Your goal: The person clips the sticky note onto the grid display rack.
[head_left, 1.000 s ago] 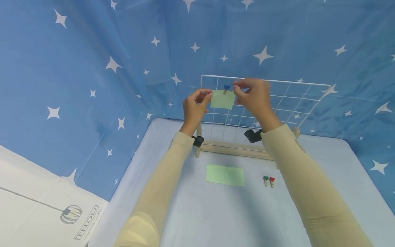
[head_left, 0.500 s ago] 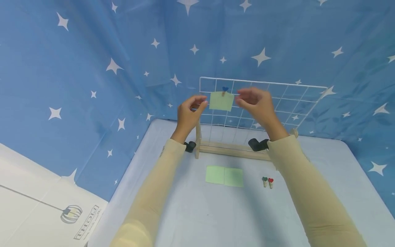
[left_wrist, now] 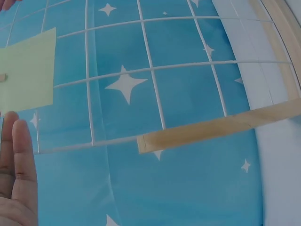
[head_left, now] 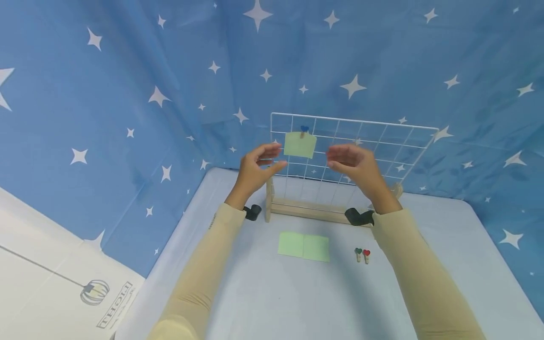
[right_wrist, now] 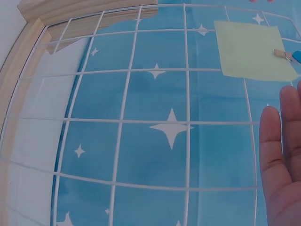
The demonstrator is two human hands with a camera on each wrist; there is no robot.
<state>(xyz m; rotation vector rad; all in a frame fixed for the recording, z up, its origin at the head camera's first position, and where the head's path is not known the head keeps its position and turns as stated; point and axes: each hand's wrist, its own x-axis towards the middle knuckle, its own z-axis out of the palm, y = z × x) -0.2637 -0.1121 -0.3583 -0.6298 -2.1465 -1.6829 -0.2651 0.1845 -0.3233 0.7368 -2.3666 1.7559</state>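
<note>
Nearest to us, two cream sleeves (head_left: pixel 195 283) come in over the pale table (head_left: pixel 276 302), and at each wrist we see a dark device (head_left: pixel 356 216). On the table, toward the right, there lie two small wooden clips, close beside each other: one with a green heart (head_left: pixel 359 252) and one with a red heart (head_left: pixel 366 255). To the left of them we find two light green papers (head_left: pixel 291 244), which lie flat, edge to edge. Behind these stands the wooden base (head_left: pixel 310 211), which carries the white wire grid (head_left: pixel 361 121).

Above the base, the left hand (head_left: pixel 252 171) and the right hand (head_left: pixel 360 166) face each other. Both are wide: the fingers are extended and the thumb is apart from them. We see that they hold nothing. Between them, and slightly higher, the hanging green paper (head_left: pixel 300 145) is on the grid, near its upper left corner. The clip with the blue heart (head_left: pixel 304 128) sits at the middle of its top edge. In the right wrist view, we see the fingers just beside this paper.

Farthest away, a blue cloth (head_left: pixel 191 42) with white stars covers the background.
</note>
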